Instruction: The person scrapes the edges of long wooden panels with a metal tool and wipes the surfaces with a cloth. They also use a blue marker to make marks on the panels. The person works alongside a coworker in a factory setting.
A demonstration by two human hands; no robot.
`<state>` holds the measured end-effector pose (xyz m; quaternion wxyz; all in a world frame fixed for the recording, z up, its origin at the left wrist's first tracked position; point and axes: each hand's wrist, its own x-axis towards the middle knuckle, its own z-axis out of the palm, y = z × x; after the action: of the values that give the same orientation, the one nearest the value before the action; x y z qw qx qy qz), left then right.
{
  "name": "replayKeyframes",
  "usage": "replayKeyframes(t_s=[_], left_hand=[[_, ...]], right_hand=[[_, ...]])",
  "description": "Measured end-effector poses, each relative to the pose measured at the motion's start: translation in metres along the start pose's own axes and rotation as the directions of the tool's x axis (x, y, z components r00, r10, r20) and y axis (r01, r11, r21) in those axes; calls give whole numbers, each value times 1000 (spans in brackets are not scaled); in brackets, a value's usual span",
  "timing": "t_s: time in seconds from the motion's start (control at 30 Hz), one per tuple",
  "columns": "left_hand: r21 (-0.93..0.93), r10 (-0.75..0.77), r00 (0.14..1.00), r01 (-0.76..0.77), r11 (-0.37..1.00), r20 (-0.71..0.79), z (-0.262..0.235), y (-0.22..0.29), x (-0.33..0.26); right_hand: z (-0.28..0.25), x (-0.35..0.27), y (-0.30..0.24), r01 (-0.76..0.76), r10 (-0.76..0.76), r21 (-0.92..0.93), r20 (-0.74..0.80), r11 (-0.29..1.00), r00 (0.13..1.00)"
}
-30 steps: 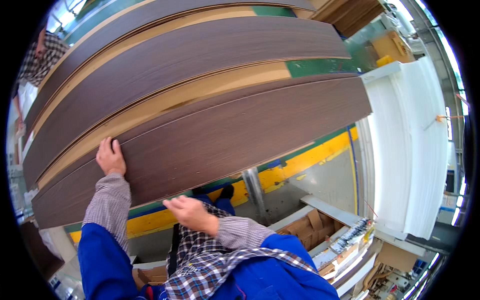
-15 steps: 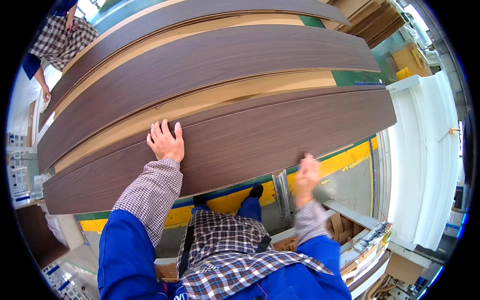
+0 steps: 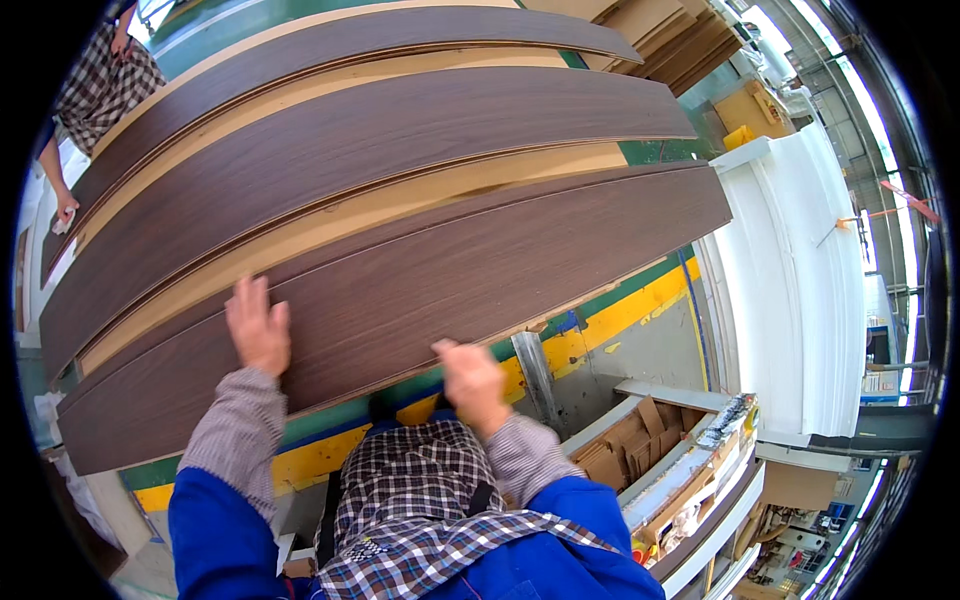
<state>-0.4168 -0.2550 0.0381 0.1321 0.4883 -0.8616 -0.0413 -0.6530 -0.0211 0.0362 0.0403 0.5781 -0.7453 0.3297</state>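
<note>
A long dark brown wood-grain panel (image 3: pixel 480 265) lies before me, nearest of several alike. On its left part rests my left hand (image 3: pixel 258 328), palm down with the fingers spread toward the panel's far edge, holding nothing. Close to the panel's near edge, about mid-length, is my right hand (image 3: pixel 472 385). Its fingers are curled together and smeared by motion, and whatever they may hold is hidden. Beyond lies a second brown panel (image 3: pixel 400 115), with a third brown panel (image 3: pixel 330 48) farther off.
Tan cardboard (image 3: pixel 400 195) shows between the panels. At far left, a person (image 3: pixel 110 85) in a checked apron reaches to the panels. White stacked boards (image 3: pixel 790 290) stand at right. A cart (image 3: pixel 640 460) with cardboard scraps is near my right arm. A metal rail (image 3: pixel 535 370) stands below the panel.
My right hand has swept left along the near panel's front edge, closer to my body. My left hand has shifted a little left, still on the panel. The whole view has turned slightly.
</note>
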Motion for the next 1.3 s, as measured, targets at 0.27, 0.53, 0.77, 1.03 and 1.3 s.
replayKeyframes(t_s=[0.27,0.53,0.77,1.03,1.3], left_hand=[[291,-331,943,323,901,-23,-3,-113,-39],[265,-336,941,332,905,-32,-5,-111,-42],[273,-311,948,317,908,-67,-6,-117,-39],[252,-317,946,324,912,-69,-11,-105,-40],[217,-351,935,334,917,43,-22,-83,-41]], right_hand=[[-73,4,214,-461,378,-337,-284,821,881],[9,-7,11,-134,153,-300,38,945,988],[64,-14,-137,56,-94,349,94,936,991],[-31,-10,103,-398,307,-223,-353,890,884],[30,-25,-19,-311,279,-146,-202,939,939]])
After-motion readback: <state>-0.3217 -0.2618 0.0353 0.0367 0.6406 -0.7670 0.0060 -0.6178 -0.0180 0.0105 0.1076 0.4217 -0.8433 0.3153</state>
